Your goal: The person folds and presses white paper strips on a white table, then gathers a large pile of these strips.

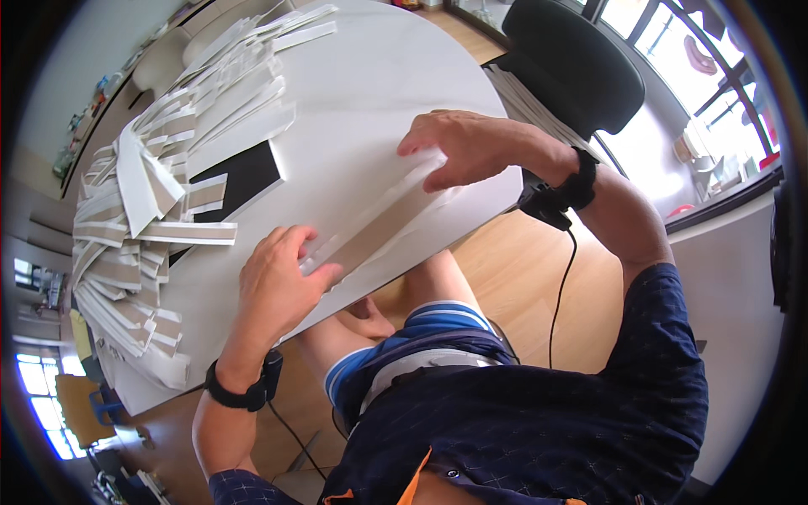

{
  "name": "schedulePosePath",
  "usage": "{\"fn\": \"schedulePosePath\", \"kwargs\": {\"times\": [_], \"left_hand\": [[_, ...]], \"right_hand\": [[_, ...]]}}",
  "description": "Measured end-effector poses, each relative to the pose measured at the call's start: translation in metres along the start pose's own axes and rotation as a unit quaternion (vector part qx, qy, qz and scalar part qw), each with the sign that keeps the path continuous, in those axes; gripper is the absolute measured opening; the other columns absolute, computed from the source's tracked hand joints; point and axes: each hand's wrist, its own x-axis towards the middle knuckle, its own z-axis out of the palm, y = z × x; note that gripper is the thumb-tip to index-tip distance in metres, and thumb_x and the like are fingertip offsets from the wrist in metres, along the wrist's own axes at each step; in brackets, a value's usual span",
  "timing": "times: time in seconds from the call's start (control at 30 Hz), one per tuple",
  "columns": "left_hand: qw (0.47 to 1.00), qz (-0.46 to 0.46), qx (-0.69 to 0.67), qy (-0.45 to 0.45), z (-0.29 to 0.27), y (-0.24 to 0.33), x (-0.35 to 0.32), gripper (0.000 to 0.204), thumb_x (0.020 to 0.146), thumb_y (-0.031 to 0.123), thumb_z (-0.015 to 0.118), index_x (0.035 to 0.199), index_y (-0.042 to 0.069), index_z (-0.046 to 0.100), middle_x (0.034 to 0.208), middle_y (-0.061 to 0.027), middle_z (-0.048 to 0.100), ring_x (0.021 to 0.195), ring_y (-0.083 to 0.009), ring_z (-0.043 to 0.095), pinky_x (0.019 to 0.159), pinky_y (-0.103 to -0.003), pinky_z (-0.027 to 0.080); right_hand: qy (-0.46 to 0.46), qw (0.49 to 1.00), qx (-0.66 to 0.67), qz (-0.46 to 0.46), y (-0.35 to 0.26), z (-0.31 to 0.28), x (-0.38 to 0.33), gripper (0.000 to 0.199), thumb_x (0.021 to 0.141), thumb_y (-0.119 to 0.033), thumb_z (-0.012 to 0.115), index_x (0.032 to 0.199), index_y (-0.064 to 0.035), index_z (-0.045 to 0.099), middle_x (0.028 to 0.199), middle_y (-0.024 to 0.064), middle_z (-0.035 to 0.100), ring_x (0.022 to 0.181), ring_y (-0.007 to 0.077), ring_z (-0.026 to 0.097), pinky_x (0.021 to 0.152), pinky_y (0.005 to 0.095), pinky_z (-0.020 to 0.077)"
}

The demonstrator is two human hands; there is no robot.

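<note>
A long flat strip of white and tan card lies near the front edge of the white table. My left hand presses down on its near end, fingers curled over the strip. At the far end my right hand lies flat, fingertips on the white part. Both hands touch the strip and hold it against the table top.
A large heap of similar white and tan card strips covers the table's left side, around a black rectangle. A black office chair stands at the table's right end. Wooden floor lies below.
</note>
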Motion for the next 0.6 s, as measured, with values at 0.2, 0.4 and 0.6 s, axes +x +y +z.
{"fn": "schedulePosePath", "kwargs": {"times": [0.2, 0.4, 0.6], "left_hand": [[0.998, -0.013, -0.01, -0.053, -0.003, 0.007, 0.005, 0.046, 0.078, 0.017, 0.087, 0.118, 0.003, 0.069, 0.096, -0.0119, 0.065, 0.087, -0.0284, 0.064, 0.078, -0.04, 0.053], [0.997, 0.002, -0.051, -0.056, -0.001, 0.008, 0.008, 0.046, 0.079, 0.014, 0.085, 0.121, 0.003, 0.069, 0.1, -0.0113, 0.068, 0.091, -0.0288, 0.066, 0.082, -0.041, 0.055], [0.991, -0.042, -0.079, -0.104, -0.004, 0.006, 0.016, 0.049, 0.076, 0.009, 0.082, 0.123, 0.002, 0.068, 0.095, -0.0102, 0.064, 0.083, -0.0229, 0.063, 0.075, -0.037, 0.054]], "right_hand": [[-0.078, 0.996, -0.025, 0.031, -0.011, 0.0, 0.007, 0.046, 0.083, -0.021, 0.082, 0.123, -0.0028, 0.07, 0.119, 0.0142, 0.071, 0.117, 0.0347, 0.063, 0.102, 0.0438, 0.0523], [-0.119, 0.992, -0.037, 0.023, -0.016, -0.004, 0.008, 0.042, 0.082, -0.021, 0.079, 0.119, -0.0021, 0.07, 0.114, 0.0159, 0.07, 0.11, 0.0354, 0.065, 0.098, 0.0452, 0.0524], [-0.168, 0.984, -0.035, 0.037, -0.02, -0.01, 0.015, 0.045, 0.081, -0.019, 0.078, 0.121, -0.0022, 0.069, 0.118, 0.0185, 0.071, 0.107, 0.0365, 0.069, 0.092, 0.0462, 0.0555]]}}
